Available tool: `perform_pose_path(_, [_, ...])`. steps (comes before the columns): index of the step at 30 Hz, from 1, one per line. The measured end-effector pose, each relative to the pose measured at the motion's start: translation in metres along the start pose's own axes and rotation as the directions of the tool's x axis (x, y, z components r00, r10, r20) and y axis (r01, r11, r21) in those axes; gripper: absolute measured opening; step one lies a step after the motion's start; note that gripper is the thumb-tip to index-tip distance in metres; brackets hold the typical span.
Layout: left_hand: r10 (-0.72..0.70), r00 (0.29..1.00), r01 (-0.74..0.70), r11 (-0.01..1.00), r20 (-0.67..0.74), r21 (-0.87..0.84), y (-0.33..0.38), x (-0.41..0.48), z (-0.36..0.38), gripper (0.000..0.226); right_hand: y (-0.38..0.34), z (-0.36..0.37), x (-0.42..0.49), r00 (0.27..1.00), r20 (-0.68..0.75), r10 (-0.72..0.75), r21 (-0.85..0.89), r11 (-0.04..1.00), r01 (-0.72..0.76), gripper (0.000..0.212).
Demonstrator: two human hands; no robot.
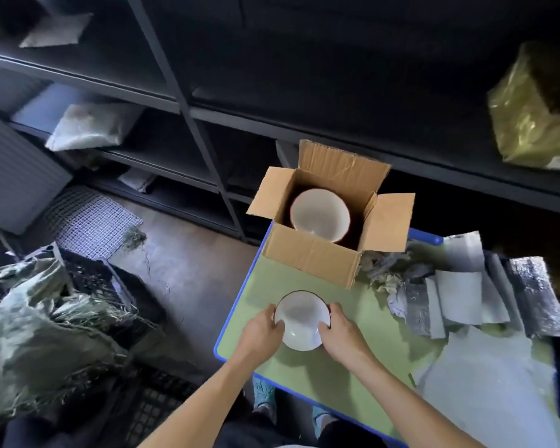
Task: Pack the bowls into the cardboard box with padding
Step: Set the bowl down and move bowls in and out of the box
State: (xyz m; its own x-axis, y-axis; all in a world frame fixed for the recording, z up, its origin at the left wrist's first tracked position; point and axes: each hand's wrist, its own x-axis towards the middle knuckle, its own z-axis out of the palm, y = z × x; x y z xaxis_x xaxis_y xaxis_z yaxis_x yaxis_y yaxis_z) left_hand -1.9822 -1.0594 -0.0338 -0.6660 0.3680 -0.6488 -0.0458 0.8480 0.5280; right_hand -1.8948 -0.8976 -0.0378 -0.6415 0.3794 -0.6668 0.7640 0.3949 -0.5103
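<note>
Though interior is white, bowl rim dark.

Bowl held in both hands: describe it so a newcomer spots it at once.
Find the green table with a blue edge; an open brown cardboard box stands at its far corner. Nearer than the box, the left hand and right hand grip a round white bowl with a dark rim. Unlike the other white bowl, inside the box, this one is outside and held.
</note>
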Motion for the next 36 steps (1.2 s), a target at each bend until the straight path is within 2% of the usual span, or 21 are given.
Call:
perform_pose_path(8, [0.149,0.975,-0.166,0.981,0.164,0.097,-0.010,0.021,-0.027,0.039,-0.013,0.019,-0.016,0.985,-0.108,0.137,0.128,0.984,-0.123,0.007])
perform_pose_path(14, [0.209,0.962,-0.235,0.961,0.174,0.144,-0.008,0.024,-0.037,0.016,-0.016,0.023,-0.022,0.975,-0.142,0.169,0.168,0.975,-0.144,0.012])
perform_pose_path(17, [0.230,0.962,-0.257,0.946,0.149,0.199,-0.006,0.026,-0.038,0.012,-0.016,0.024,-0.024,0.974,-0.170,0.152,0.181,0.976,-0.120,0.011])
perform_pose_path(21, [0.238,0.963,-0.265,0.922,0.126,0.283,-0.004,0.030,-0.041,0.042,-0.014,0.024,-0.026,0.973,-0.180,0.144,0.178,0.978,-0.112,0.015])
perform_pose_path(24, [0.279,0.954,-0.300,0.904,0.111,0.306,0.001,0.029,-0.045,0.044,-0.012,0.016,-0.030,0.969,-0.208,0.135,0.185,0.978,-0.096,0.033])
perform_pose_path(26, [0.337,0.938,-0.345,0.877,0.082,0.336,0.006,0.026,-0.049,0.044,-0.012,0.009,-0.034,0.961,-0.259,0.102,0.140,0.988,-0.067,0.042])
perform_pose_path(29, [0.438,0.899,-0.409,0.823,0.018,0.395,0.014,0.022,-0.058,0.041,-0.016,-0.002,-0.039,0.938,-0.346,0.007,-0.005,1.000,-0.009,0.041])
perform_pose_path(36, [0.658,0.745,-0.535,0.686,-0.107,0.493,0.045,0.005,-0.091,0.029,-0.039,-0.027,-0.055,0.865,-0.447,-0.226,-0.294,0.951,0.097,0.037])
